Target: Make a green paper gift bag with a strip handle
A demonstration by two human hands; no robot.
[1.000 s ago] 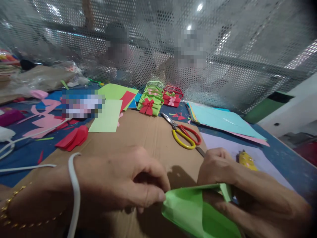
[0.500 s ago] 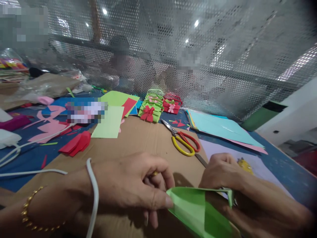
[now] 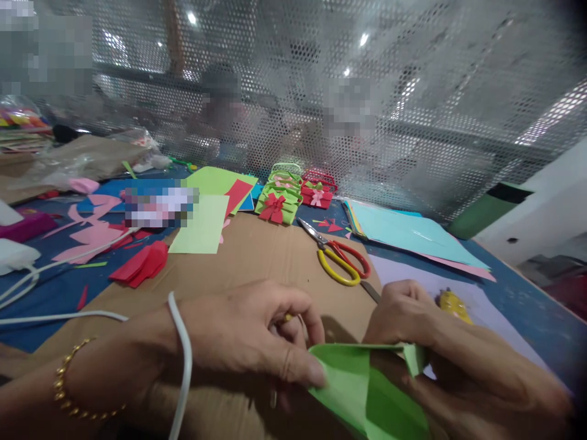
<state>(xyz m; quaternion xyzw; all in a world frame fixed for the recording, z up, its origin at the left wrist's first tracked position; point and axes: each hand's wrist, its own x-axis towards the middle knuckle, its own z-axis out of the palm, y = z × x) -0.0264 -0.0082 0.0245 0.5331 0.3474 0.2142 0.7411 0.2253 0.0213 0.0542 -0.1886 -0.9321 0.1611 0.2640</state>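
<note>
A green paper bag (image 3: pixel 362 379), open at its mouth with a folded edge on the right, is between my hands low in the picture. My left hand (image 3: pixel 257 342) pinches its left corner with thumb and fingers. My right hand (image 3: pixel 408 342) grips the right side, partly around the paper and inside the fold; some of its fingers are hidden. Beyond them, scissors (image 3: pixel 342 260) with one red and one yellow handle lie on brown cardboard (image 3: pixel 257 256). A metal blade-like strip (image 3: pixel 370 291) shows beside my right hand. A white cable (image 3: pixel 183 360) crosses my left wrist.
Small green paper bags (image 3: pixel 279 201) and red ones (image 3: pixel 316 192) with bows stand at the back. Light green sheets (image 3: pixel 202 226), folded red paper (image 3: pixel 140 264) and pink scraps (image 3: pixel 94 238) lie left. A stack of coloured paper (image 3: pixel 413 235) and a yellow object (image 3: pixel 454 305) are right.
The folded right edge of the green bag has turned to show more of its face, and my right hand has shifted slightly left. My left hand keeps its pinch.
</note>
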